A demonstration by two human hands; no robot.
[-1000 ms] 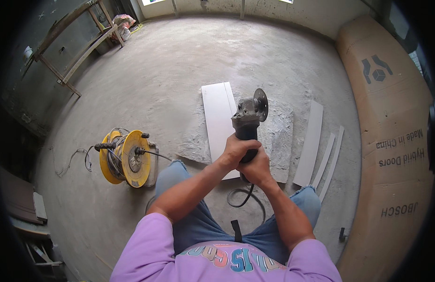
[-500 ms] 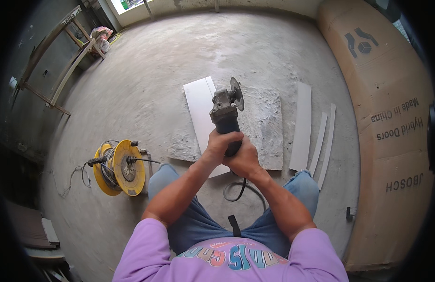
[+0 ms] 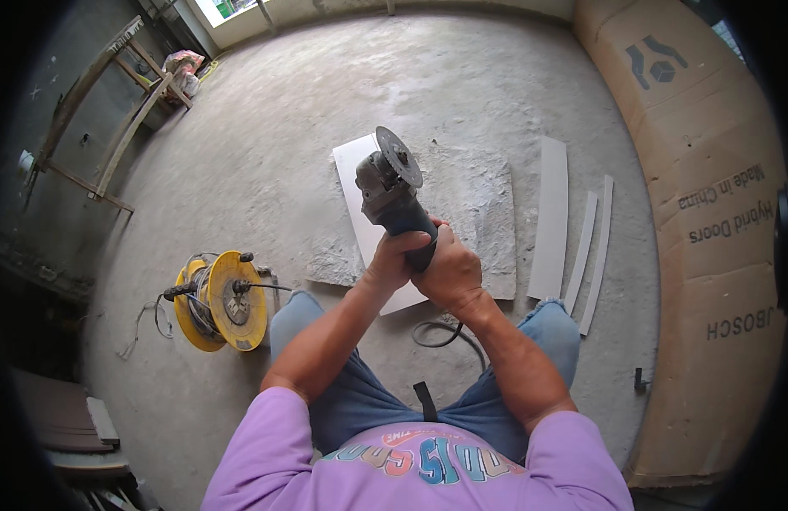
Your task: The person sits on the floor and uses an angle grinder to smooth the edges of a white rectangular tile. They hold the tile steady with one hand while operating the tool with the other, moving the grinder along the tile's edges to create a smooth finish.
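Both my hands grip an angle grinder (image 3: 402, 213) in front of me. My left hand (image 3: 396, 260) wraps the left side of its dark body, and my right hand (image 3: 451, 268) closes round the rear of it. A round cutting disc (image 3: 400, 157) tops the grinder, tilted, its face showing. Below the tool, a white panel (image 3: 353, 179) lies at a slant on a rough, dusty slab (image 3: 477, 213); the grinder and my hands hide its middle. From beneath my right hand a dark cord (image 3: 456, 334) loops down onto the floor between my knees.
A yellow cable reel (image 3: 237, 300) stands by my left knee. Right of the slab lie a wide white strip (image 3: 549, 217) and two narrow strips (image 3: 598, 255). A long cardboard box (image 3: 701, 255) runs along the right side. A wooden frame (image 3: 121, 145) leans at the far left wall.
The grinder's head has swung left and tilted, turning the disc's face more toward view. Both hands still hold it, and my right hand has shifted slightly up its body.
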